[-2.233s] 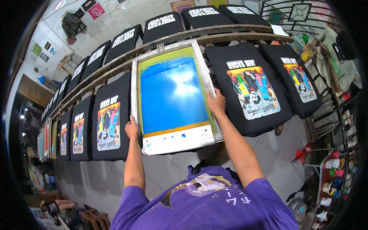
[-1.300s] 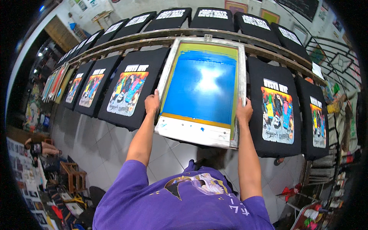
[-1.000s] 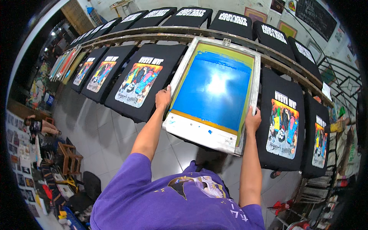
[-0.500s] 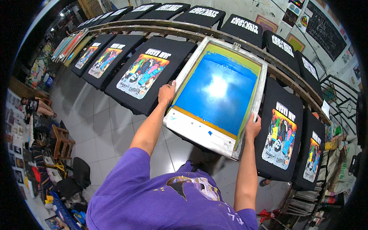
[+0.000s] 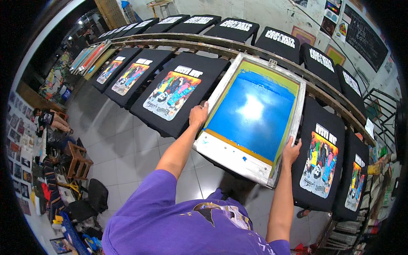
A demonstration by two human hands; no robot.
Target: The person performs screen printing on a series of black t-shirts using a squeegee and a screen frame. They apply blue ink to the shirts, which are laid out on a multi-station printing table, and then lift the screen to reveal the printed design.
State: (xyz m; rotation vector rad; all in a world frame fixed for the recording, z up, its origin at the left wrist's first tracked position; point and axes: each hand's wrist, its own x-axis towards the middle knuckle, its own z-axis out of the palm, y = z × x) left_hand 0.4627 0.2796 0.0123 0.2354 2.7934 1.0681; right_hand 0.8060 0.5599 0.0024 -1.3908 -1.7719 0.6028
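A screen printing frame (image 5: 231, 158) with a pale, worn rim lies over a black shirt board, most of which it hides. Blue ink (image 5: 227, 114) covers much of its mesh, with a bright glare in the middle and a yellow-green border around it. My left hand (image 5: 199, 114) is closed on the frame's left side near its lower half. On the opposite side, lower down, my right hand (image 5: 291, 152) grips the edge. Beside the frame lie black shirts with colourful prints, one shirt (image 5: 176, 91) to the left and another shirt (image 5: 319, 157) to the right.
A long wooden rail (image 5: 187, 41) runs behind the frame. Beyond it sits a row of black shirts (image 5: 278, 44) with white lettering. More screens (image 5: 91, 59) lean together at the far left. A black chair (image 5: 95, 197) and a wooden stool (image 5: 78, 160) stand on the tiled floor.
The whole view has shifted, so everything appears lower and farther right. Both hands keep their grip on the screen printing frame, which stays in place between the neighbouring shirts.
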